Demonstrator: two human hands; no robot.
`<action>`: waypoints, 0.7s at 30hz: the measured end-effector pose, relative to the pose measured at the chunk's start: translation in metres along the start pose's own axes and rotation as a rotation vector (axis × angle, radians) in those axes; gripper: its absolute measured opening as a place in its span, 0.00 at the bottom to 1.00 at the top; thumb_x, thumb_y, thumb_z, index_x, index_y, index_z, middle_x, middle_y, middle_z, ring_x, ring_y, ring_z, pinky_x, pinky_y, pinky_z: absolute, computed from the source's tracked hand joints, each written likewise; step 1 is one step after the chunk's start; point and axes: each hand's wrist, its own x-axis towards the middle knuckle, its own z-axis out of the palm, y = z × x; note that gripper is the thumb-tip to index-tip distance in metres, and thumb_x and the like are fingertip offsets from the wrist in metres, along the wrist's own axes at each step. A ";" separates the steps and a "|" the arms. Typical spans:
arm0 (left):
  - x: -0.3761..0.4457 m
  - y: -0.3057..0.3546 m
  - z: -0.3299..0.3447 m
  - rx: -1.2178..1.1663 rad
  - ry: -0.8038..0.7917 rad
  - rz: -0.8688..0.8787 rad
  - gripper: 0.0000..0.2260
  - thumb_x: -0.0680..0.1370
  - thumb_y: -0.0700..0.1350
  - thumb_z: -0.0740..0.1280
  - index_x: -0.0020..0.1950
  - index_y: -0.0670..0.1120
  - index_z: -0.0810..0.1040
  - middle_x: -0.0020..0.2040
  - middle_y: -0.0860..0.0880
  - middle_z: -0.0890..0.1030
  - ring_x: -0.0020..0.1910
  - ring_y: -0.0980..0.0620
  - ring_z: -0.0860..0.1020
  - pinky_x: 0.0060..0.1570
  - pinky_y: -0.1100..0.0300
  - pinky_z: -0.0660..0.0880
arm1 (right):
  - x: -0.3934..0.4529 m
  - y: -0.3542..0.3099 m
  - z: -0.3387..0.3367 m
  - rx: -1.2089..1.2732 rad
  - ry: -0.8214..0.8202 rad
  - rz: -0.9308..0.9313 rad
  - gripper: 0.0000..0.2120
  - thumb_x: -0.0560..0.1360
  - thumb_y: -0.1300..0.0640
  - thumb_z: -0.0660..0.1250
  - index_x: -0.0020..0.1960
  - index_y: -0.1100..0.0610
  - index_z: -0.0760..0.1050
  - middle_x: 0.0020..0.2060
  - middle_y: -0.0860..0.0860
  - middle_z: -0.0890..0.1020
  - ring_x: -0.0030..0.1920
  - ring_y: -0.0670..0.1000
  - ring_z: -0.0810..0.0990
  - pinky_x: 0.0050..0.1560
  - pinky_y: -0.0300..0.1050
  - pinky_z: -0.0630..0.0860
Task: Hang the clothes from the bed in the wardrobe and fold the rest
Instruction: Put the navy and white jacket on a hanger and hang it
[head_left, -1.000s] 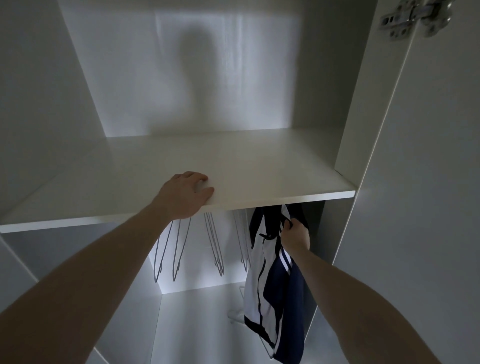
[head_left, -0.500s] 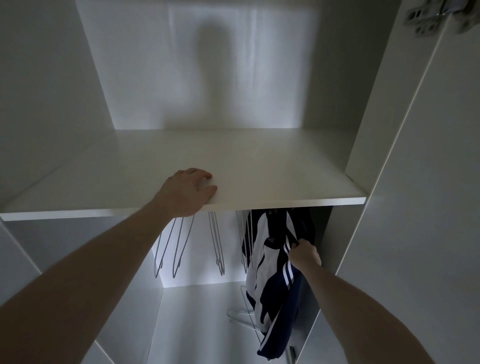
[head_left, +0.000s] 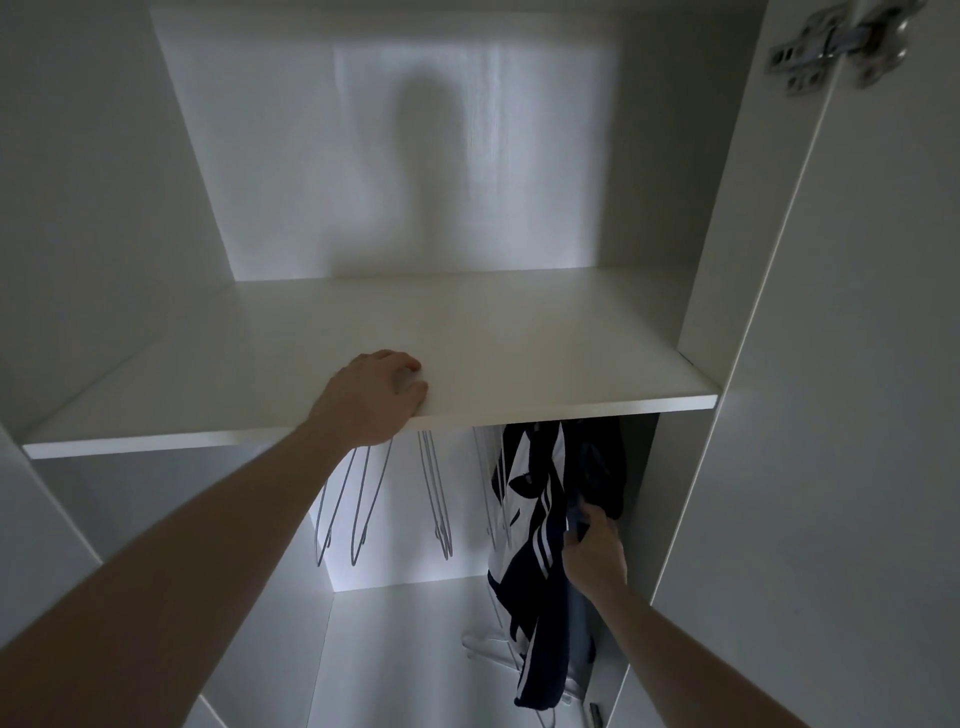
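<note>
Inside the white wardrobe (head_left: 852, 364), the left hand (head_left: 371, 397) grips the front edge of the shelf (head_left: 519, 353), fingers curled over the top and thumb beside them on the rim, apparently bracing the body. Below the shelf, at the right end of the hanging space, a navy and white striped sports jacket (head_left: 535, 514) hangs down; its top disappears behind the shelf edge, so whether its hanger sits fully on a rail cannot be told. The right hand (head_left: 592, 551) reaches in just right of the jacket and pinches a dark fold of fabric at about mid-height, fingers closed on the cloth. To the left hang several bare wire hangers (head_left: 363, 499), spaced apart from one another, with the nearest set just beside the jacket. Something pale that looks like a fallen hanger (head_left: 485, 644) lies on the wardrobe floor under the garment. The main risk, as I judge it, is a downward or sideways tug from the right hand pulling the jacket off its hanger, or unhooking the hanger, so the garment drops to the floor. The cloth could also snag the neighbouring wire hangers and swing them loose. The compartment is dim, so a sleeve caught behind the garment would be easy to miss.
</note>
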 end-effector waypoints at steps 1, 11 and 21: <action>-0.002 0.001 0.000 0.005 0.006 0.006 0.18 0.80 0.60 0.62 0.67 0.57 0.77 0.70 0.56 0.77 0.68 0.48 0.73 0.66 0.49 0.70 | -0.009 -0.002 0.000 0.028 -0.003 -0.013 0.25 0.81 0.60 0.65 0.77 0.57 0.65 0.72 0.59 0.70 0.67 0.62 0.75 0.66 0.57 0.75; -0.068 0.021 0.006 -0.158 0.368 0.376 0.09 0.77 0.47 0.67 0.56 0.52 0.82 0.61 0.57 0.82 0.59 0.52 0.79 0.63 0.54 0.69 | -0.115 -0.017 -0.016 0.226 0.002 -0.082 0.16 0.79 0.60 0.68 0.65 0.51 0.73 0.51 0.49 0.81 0.48 0.51 0.81 0.51 0.45 0.75; -0.213 0.025 0.098 -0.523 -0.172 0.386 0.12 0.78 0.44 0.73 0.58 0.58 0.79 0.60 0.66 0.77 0.61 0.57 0.77 0.63 0.67 0.72 | -0.236 0.002 -0.047 0.354 0.130 0.000 0.20 0.78 0.59 0.71 0.55 0.32 0.76 0.48 0.32 0.82 0.50 0.37 0.82 0.45 0.31 0.78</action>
